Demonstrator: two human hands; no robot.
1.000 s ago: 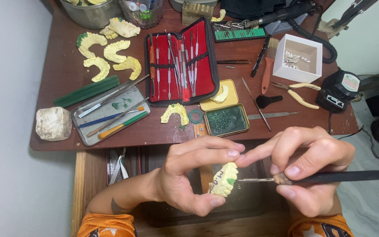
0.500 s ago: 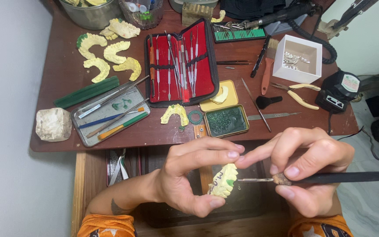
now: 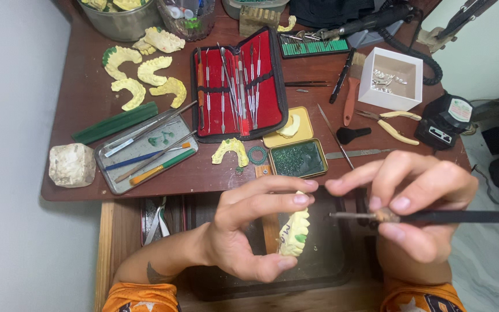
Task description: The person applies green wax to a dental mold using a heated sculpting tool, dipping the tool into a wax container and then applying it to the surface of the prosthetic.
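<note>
Head view, as I logged it: left hand (image 3: 243,231) pinched a yellow dental cast (image 3: 294,234) below the red instrument case (image 3: 239,86); right hand (image 3: 417,202) gripped a dark-handled tool (image 3: 434,217). Right of the case: white box (image 3: 389,79) holding metal bits; green-filled tin (image 3: 297,158) beneath.

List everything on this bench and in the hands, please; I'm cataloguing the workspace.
dental cast in hand: one, pale yellow with green spots, pinched in left fingers
handled tool: one, dark, gripped in right fingers, tip apart from that cast
loose casts: several, yellow, table's far left
instrument case: one, red-lined, open, centre
metal tray: one, grey, holding tools, left
stone block: one, whitish, left edge
tins: two, one with green wax, centre
white box: one, right
pliers: one, cream handles, right
table: one, brown
left hand: near centre
right hand: right
</note>
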